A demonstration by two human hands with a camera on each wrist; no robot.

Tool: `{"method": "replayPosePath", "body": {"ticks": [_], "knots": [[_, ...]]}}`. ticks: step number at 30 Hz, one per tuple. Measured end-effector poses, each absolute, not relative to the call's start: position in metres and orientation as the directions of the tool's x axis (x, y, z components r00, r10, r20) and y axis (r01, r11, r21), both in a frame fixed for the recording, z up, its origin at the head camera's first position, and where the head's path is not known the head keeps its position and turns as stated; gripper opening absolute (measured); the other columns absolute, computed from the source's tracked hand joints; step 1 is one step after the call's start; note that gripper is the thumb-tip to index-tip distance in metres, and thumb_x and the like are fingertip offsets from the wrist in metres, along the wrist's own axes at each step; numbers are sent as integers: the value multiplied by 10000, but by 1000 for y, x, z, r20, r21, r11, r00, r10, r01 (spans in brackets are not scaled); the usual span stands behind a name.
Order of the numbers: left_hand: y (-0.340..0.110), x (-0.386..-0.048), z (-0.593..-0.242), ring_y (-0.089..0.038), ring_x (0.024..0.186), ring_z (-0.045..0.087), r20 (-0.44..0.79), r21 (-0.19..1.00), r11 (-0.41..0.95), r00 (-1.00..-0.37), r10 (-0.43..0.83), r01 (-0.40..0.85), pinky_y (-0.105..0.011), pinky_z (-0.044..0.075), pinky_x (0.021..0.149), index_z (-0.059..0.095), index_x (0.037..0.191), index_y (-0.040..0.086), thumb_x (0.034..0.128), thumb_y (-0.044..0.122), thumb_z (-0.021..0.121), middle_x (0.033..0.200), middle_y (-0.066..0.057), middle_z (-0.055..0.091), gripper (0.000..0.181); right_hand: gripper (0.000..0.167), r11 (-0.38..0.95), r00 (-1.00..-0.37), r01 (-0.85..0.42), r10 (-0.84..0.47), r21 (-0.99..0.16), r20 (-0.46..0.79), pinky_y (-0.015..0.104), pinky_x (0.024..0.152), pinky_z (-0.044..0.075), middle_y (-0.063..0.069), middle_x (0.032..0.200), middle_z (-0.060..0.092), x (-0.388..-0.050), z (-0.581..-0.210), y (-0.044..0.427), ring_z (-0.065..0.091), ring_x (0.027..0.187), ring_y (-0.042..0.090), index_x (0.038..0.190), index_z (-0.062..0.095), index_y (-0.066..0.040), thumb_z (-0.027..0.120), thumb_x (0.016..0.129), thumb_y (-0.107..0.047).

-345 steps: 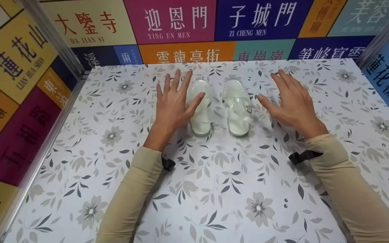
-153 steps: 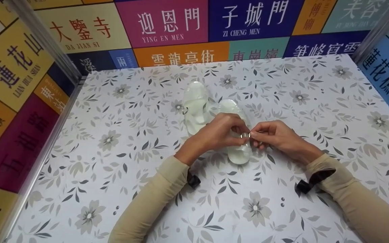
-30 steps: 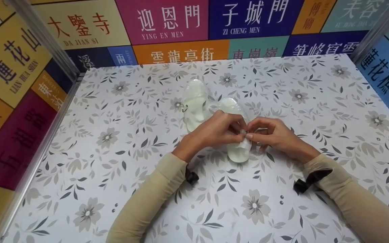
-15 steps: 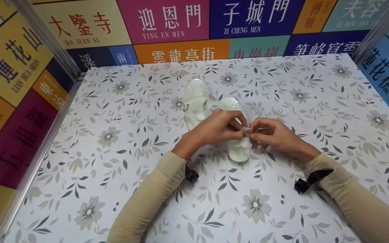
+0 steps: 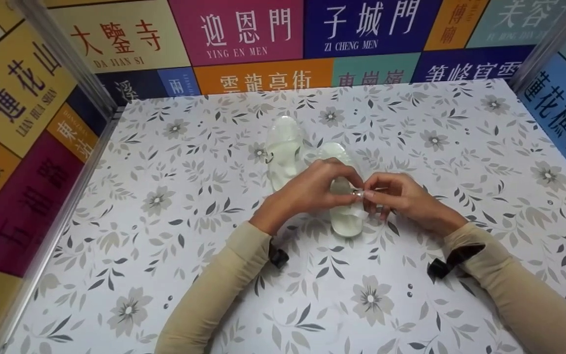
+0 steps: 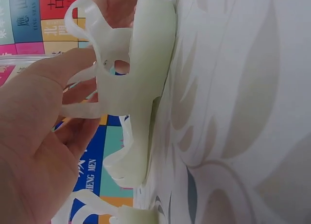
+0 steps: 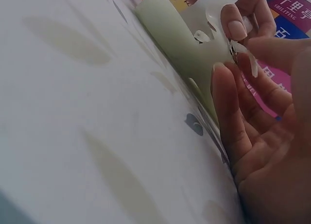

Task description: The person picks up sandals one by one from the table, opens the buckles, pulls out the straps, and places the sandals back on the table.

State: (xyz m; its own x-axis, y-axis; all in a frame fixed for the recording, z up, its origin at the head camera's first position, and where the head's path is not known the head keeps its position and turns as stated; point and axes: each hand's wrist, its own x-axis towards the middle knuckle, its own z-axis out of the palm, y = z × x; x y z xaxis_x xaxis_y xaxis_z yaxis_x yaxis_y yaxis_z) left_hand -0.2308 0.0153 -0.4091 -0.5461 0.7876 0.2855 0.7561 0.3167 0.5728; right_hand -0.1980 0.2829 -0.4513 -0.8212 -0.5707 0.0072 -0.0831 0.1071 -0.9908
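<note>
Pinching jelly sandal (image 5: 347, 227) by buckle (image 7: 233, 51) in left grip (image 5: 311, 189) | pinching strap end (image 7: 253, 63) in right grip (image 5: 403, 199), presumably to guide it at the buckle | sole-down on tabletop (image 5: 332, 290), likely for steadiness, beside second sandal (image 5: 283, 132)

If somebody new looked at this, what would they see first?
Probably the bright, colorful wall of signs standing behind the flowery table. Next, the eye might drop to the table's middle, where the left hand and right hand hold the nearer sandal by its strap, near a shiny buckle. The other pale sandal rests just beyond, to the left.
</note>
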Motion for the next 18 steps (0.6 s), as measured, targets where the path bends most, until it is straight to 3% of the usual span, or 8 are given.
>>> {"method": "replayPosePath", "body": {"ticks": [8,13,18], "knots": [[12,-229,-410,-87,953,721,219,569,394,-595,773,722,-240,548,862,782,1158,214,997,404,789,1082,89,807,249,201,64,-821,-98,-570,-993,44,358,545,593,214,886,698,-197,-452,284,686,697,221,1151,618,88,623,1093,-104],[13,-229,-411,-84,1059,748,230,601,362,-588,775,712,-263,573,948,764,1136,196,997,341,791,1101,83,802,202,191,38,-820,-97,-569,-995,58,340,548,590,161,856,696,-198,-454,285,672,695,202,1147,608,102,620,1089,-79],[15,-229,-412,-74,1152,757,226,650,333,-591,774,683,-203,547,1022,766,1130,166,985,271,809,1110,69,804,185,184,20,-822,-107,-565,-994,77,306,542,579,117,824,684,-199,-455,285,648,679,161,1152,617,110,621,1084,-62]]}}
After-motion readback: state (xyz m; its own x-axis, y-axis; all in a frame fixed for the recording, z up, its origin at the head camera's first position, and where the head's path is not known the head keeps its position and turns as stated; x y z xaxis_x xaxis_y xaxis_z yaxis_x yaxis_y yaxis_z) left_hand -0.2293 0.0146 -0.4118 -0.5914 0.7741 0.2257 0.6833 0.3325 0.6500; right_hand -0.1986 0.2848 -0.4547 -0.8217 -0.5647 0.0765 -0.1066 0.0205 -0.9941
